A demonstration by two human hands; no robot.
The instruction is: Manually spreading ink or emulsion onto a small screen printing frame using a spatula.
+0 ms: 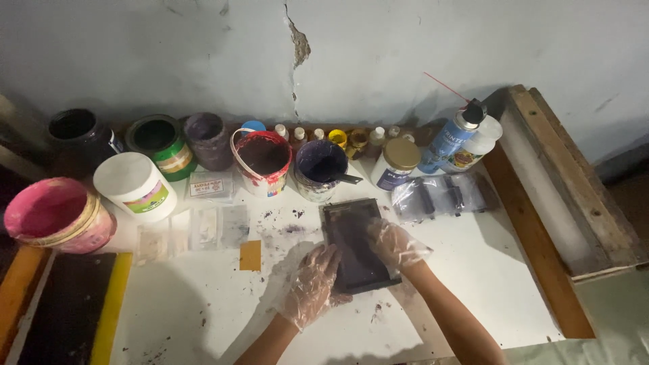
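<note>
Both my hands wear thin clear plastic gloves. My left hand (312,284) rests on the lower left edge of a dark rectangular plate (353,238) smeared with purple-black ink, lying flat on the white table (473,270). My right hand (394,245) presses on the plate's right edge, fingers spread over it. Just behind the plate stands an open tub of dark purple ink (320,167) with a tool handle sticking out.
A row of paint tubs lines the wall: a pink one (57,215), a white-lidded one (134,184), green (161,143), red-rimmed (262,159). Small bottles, a blue spray can (449,138) and plastic bags (443,196) sit at right. A wooden frame (568,182) leans at the far right.
</note>
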